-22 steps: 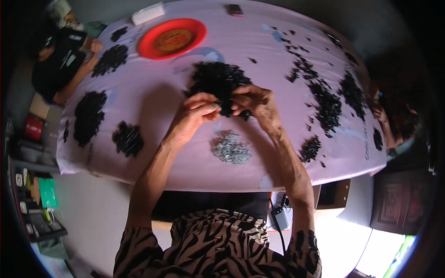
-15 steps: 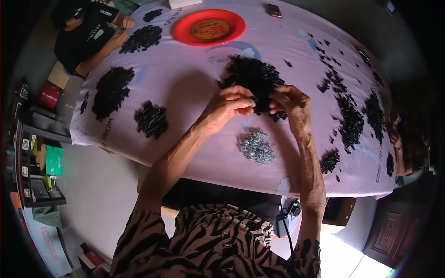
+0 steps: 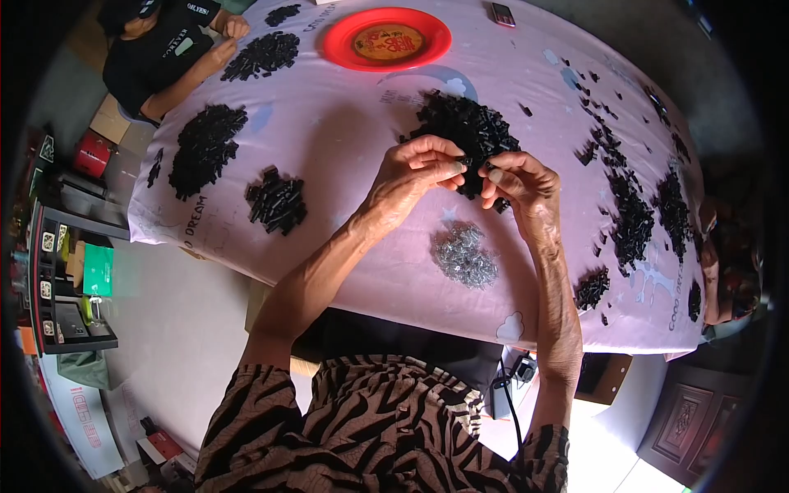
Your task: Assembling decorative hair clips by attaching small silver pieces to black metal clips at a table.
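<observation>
Over the near edge of a heap of small black parts (image 3: 468, 119), both my hands work with fingertips close together. My left hand (image 3: 415, 171) is closed in a pinch on a small black part (image 3: 464, 161). Thumb and forefinger of my right hand (image 3: 528, 185) pinch a tiny dark piece, too small to make out. A narrow gap lies between the two sets of fingertips. Just nearer to me on the cloth sits a pile of small shiny silvery pieces (image 3: 465, 256). Left of my forearm is a smaller cluster of short black tubular parts (image 3: 276, 201).
A pink tablecloth (image 3: 370, 283) covers the table. More black heaps (image 3: 207, 152) lie left, and scattered black parts (image 3: 631, 218) right. A red plate (image 3: 333, 41) and a phone (image 3: 503, 14) are at the far side. Another person (image 3: 156, 57) sits far left; someone's arm (image 3: 710, 263) shows at right.
The whole view has shifted slightly, so the table appears a little higher and further right. My hands stay over the black heap, fingertips slightly closer together.
</observation>
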Demonstrator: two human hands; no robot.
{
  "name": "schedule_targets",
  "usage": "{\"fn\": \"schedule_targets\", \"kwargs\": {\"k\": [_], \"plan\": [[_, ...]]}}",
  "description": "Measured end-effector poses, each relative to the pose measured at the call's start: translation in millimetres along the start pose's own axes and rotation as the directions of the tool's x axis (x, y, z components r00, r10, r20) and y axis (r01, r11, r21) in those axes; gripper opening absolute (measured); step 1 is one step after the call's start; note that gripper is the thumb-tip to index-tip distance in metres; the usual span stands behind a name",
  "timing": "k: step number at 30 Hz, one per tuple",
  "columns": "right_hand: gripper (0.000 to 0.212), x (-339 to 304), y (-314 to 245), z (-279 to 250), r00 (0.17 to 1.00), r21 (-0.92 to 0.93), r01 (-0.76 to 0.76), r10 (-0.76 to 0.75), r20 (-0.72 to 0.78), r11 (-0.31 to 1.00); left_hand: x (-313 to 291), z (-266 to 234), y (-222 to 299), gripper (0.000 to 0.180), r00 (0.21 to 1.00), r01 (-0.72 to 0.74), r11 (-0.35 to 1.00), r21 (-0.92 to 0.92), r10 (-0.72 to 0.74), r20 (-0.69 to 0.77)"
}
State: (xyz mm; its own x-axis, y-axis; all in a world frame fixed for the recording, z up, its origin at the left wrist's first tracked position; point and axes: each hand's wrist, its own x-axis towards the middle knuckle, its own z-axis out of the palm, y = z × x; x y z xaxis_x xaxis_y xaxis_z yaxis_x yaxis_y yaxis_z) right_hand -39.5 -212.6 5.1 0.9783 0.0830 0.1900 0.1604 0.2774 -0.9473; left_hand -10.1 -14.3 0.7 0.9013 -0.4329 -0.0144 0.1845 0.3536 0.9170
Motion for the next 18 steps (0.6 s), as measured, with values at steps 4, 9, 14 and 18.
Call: {"fn": "schedule_targets", "kwargs": {"k": [4,9,14,18], "plan": [[0.012,-1,5,0,1.000,-0.021,0.019,-0.019,-0.015,1.000,-2,1,1,0.016,0.999,-0.041,0.998,0.055,0.041,-0.005],[0.013,-4,1,2,0.996,-0.071,0.054,-0.059,-0.074,0.996,-1,3,1,0.016,0.999,-0.044,0.998,0.054,0.044,0.011],[0.013,-4,-2,6,0.997,-0.061,0.052,-0.055,-0.061,0.997,-1,2,0,0.016,0.999,-0.050,0.998,0.047,0.049,0.011],[0.010,-3,-4,6,0.999,0.001,-0.003,0.003,-0.038,1.000,1,2,0,0.016,0.997,-0.070,0.997,0.040,0.070,0.020]]}}
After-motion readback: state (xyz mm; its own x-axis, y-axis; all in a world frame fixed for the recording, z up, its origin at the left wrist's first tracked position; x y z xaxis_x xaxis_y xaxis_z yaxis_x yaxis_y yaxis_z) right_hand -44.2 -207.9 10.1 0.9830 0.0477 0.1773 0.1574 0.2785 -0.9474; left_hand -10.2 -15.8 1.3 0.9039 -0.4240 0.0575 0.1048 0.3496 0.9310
